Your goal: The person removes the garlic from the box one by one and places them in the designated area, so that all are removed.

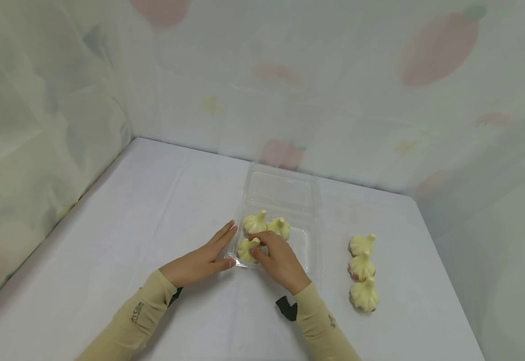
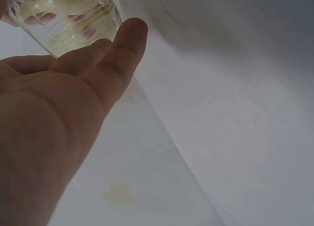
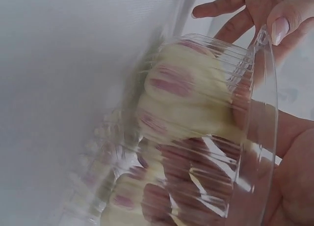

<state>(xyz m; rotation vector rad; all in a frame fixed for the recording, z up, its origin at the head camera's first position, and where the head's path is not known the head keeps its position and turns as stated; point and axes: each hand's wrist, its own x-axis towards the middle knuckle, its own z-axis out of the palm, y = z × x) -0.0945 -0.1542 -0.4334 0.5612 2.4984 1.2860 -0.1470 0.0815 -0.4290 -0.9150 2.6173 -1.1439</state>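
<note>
Container (image 1: 301, 243) of clear plastic lies open at mid-frame, three garlic bulbs (image 1: 255, 223) inside; the right hand (image 1: 281, 258) pinches the front-left bulb (image 1: 244, 250). The left hand (image 1: 201, 260), fingers nearly straight, borders its left side. Three more bulbs (image 1: 361, 267) line the counter (image 1: 190, 326), lower right.

Right hand (image 1: 282, 259), seemingly round the near garlic bulb (image 1: 245, 250) in a clear box (image 1: 299, 246), left hand (image 1: 200, 262) at its corner.

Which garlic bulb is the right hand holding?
The frontmost bulb in the clear box, pinched by the right hand; two others sit behind it, three outside.
</note>
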